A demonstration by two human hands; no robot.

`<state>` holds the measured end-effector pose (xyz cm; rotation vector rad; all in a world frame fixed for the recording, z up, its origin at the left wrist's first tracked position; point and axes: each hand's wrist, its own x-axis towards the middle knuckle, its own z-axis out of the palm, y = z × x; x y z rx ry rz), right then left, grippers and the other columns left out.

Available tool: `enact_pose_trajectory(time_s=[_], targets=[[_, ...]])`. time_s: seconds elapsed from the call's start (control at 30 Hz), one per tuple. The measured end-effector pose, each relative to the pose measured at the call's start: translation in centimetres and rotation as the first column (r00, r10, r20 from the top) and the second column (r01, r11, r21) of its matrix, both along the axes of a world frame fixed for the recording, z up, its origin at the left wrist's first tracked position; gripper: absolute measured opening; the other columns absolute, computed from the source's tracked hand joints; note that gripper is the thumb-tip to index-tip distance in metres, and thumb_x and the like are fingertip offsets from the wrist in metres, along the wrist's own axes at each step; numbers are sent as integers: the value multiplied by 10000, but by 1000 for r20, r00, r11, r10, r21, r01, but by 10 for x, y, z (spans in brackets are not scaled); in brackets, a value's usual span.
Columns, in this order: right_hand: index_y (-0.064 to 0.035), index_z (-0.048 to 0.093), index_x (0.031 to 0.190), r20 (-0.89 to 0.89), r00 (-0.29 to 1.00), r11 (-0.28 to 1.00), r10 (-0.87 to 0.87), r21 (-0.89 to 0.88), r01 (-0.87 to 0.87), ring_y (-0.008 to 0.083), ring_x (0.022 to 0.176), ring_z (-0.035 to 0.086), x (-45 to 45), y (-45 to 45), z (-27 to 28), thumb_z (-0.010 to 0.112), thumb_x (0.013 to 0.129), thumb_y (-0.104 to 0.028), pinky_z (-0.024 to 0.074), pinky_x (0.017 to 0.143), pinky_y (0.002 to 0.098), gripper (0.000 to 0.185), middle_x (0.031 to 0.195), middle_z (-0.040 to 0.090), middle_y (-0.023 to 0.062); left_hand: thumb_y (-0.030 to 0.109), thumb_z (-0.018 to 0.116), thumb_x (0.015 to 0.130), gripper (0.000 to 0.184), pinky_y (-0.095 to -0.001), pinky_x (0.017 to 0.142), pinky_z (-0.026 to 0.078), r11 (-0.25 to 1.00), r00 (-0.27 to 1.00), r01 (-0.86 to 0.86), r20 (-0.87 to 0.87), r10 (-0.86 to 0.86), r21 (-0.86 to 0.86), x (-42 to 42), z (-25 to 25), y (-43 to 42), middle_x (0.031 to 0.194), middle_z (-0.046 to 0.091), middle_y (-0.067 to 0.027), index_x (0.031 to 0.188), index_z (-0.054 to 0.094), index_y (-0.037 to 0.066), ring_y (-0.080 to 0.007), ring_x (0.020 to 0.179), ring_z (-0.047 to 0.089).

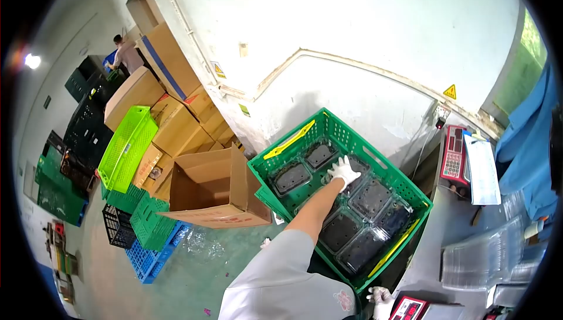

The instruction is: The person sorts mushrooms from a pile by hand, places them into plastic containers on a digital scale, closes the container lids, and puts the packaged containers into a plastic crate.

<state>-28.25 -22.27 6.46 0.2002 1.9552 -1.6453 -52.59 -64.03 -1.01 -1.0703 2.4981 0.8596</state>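
Reaching left hand: the person's white-gloved left hand (344, 172) has its fingers spread apart, on or just above a clear plastic box with dark contents (359, 169); contact cannot be told.
Crate: this box and several like it lie inside a perforated green plastic crate with yellow handles (380, 157), set near the white wall (363, 100).
Right hand: the white-gloved right hand (381, 300) is beside the crate's lower corner, near a red-and-white digital scale (409, 308); its grip cannot be told.
Bench: a second red-and-grey scale (453, 155), white papers (482, 170) and stacked clear plastic trays (478, 258) are on the grey bench (434, 235).
Floor: an open brown cardboard box (249, 186) is left of the crate, with a bright green basket (127, 149) and a blue pallet (153, 259) beyond.
Background: another person (127, 56) is beside large cartons.
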Motion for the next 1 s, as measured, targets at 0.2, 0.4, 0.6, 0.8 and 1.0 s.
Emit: enact_pose_trajectory(time_s=[0.2,0.4,0.6,0.8,1.0], targets=[[-13,655,1018,14,1000,998,18,58,-19,125,733,621,1,15,7,603,939,-176,493,657,244,189,942,694,77,342,650,794,443,-480,956,422,983,764,137,-618,-183,-122,27,50,69,1226,567,-181,1154,625,86,-329,1154,527],[-37,665,1034,69,996,992,53,110,-60,152,752,637,-2,33,3,607,936,-183,510,680,261,185,962,695,97,275,674,787,303,-383,745,502,-129,168,967,-932,-322,219,140,148,277,900,672,-153,967,682,32,-306,838,636],[-33,663,1042,38,986,978,163,126,-166,174,759,648,-12,10,6,598,939,-211,511,694,284,215,948,695,110,258,671,787,299,-376,763,500,-101,243,948,-892,-380,301,216,162,232,942,666,-135,999,674,48,-294,879,627],[-29,661,1049,-69,944,945,322,86,-316,194,766,657,-6,-15,8,589,942,-236,511,706,304,244,936,696,122,240,668,787,302,-369,781,498,130,398,917,-827,-397,378,255,142,202,984,661,-118,1032,665,64,-283,919,618],[-25,659,1057,-153,950,958,273,127,-256,219,774,669,13,6,8,578,944,-266,512,720,329,278,922,696,136,223,665,787,313,-363,800,496,61,384,916,-820,-424,397,279,145,219,1026,656,-100,1065,657,79,-271,960,610]])
